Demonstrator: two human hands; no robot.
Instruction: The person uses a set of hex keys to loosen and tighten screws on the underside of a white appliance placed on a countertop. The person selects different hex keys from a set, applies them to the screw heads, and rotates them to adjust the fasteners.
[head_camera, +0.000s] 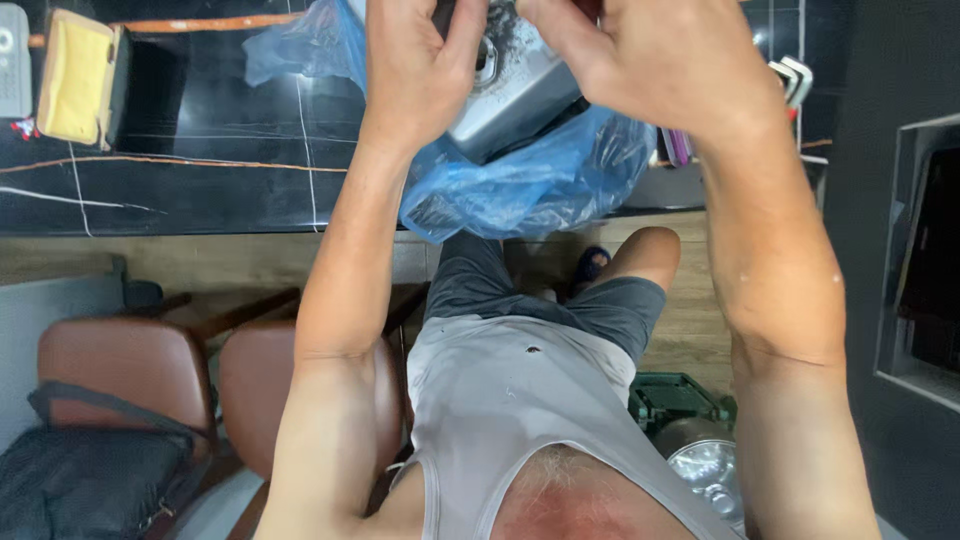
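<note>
Gripping a grey metal block from both sides, the left hand and right hand hold it just above a blue plastic bag that lies on the dark worktop. The left fingers are clamped over the block's top face beside a round fitting; the right fingers appear closed on its far edge, though the frame's top cuts them off. The block looks grimy, so a firm, even hold from both sides, kept over the bag, would steady it best. Left of the bag sits a yellow pouch; right of it, some hex keys.
</note>
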